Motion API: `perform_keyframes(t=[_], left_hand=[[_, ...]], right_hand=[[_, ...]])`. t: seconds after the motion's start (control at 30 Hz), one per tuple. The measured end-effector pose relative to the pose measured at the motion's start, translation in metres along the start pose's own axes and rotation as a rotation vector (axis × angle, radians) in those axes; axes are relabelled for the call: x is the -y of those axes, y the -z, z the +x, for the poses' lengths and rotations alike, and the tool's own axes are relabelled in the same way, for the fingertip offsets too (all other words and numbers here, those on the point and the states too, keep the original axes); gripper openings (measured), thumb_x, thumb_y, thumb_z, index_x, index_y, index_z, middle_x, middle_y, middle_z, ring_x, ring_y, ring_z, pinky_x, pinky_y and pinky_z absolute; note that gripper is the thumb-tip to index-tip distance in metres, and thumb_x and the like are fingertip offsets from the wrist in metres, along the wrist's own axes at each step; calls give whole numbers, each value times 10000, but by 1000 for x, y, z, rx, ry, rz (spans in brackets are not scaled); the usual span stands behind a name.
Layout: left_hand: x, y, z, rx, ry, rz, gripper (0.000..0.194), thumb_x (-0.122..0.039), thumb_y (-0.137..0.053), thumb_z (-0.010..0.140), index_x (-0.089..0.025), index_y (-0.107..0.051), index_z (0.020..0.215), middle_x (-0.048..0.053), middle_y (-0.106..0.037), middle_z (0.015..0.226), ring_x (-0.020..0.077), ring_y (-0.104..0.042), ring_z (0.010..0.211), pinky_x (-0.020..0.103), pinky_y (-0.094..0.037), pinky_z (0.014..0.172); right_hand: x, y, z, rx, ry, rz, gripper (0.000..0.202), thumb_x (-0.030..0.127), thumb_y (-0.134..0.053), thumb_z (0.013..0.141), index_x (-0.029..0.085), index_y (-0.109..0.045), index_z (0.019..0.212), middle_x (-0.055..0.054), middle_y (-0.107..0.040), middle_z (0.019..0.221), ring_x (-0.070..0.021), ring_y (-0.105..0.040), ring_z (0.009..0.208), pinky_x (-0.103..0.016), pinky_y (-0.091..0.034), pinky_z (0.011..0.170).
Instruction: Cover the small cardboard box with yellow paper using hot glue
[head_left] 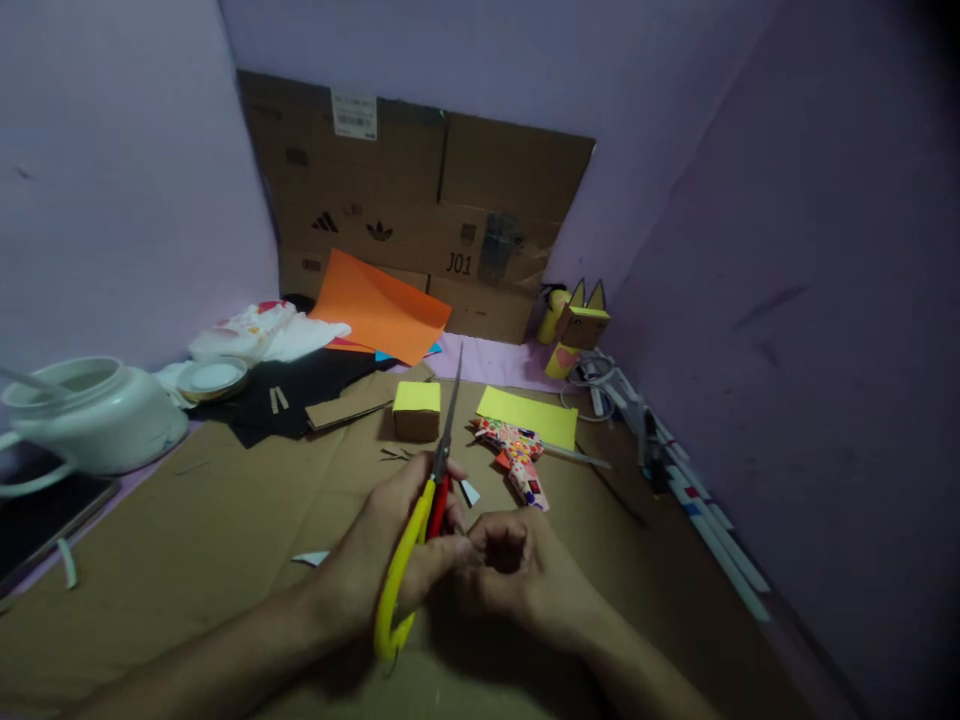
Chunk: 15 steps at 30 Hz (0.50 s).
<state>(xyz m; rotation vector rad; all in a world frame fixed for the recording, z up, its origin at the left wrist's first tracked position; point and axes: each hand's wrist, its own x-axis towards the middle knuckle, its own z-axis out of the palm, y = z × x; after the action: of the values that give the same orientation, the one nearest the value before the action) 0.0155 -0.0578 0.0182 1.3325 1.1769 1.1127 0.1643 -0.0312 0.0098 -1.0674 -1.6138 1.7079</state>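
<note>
My left hand (390, 545) is closed around a pair of scissors (448, 430), whose blades point away from me and whose yellow and red handles rest against the palm. The fingertips of my right hand (517, 575) are pinched together and meet my left fingertips. Whatever small thing lies between them is too dim to name. Just beyond the scissors sits a small cardboard box with a yellow top (417, 410). A flower-patterned glue gun (517, 452) lies to the right of it, in front of a yellow sheet (529, 415).
At the left stand a white pot (127, 420) and a dark phone-like slab (52, 525). Orange paper (379, 310) leans near a large cardboard panel (390, 190). A cardboard figure with pointed ears (583, 328) stands at the back right; glue sticks (720, 550) line the right wall.
</note>
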Motion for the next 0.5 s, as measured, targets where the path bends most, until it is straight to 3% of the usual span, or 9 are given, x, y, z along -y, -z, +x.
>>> perform_keyframes(t=[0.23,0.37,0.5], left_hand=[[7,5,2,-59,13,-32,372,-134,-603,747,-240,-427,1058,-58,-528,717,73,-500,535,167,-431,467],[11,7,2,-38,-2,35,376,-136,-629,726,-225,-447,1042,-41,-530,733,89,-516,618,186,-448,558],[13,8,3,11,37,-17,390,-191,-627,729,-226,-428,1062,-34,-516,748,90,-490,572,192,-429,494]], right_hand=[[10,8,3,-210,69,44,110,232,-636,566,123,-630,546,34,-528,447,-66,-396,430,-191,-304,432],[9,8,3,-232,85,59,78,206,-633,571,130,-642,555,39,-537,450,-69,-414,428,-195,-322,440],[9,7,2,-201,124,86,94,223,-646,592,138,-637,553,48,-519,449,-67,-394,419,-202,-318,437]])
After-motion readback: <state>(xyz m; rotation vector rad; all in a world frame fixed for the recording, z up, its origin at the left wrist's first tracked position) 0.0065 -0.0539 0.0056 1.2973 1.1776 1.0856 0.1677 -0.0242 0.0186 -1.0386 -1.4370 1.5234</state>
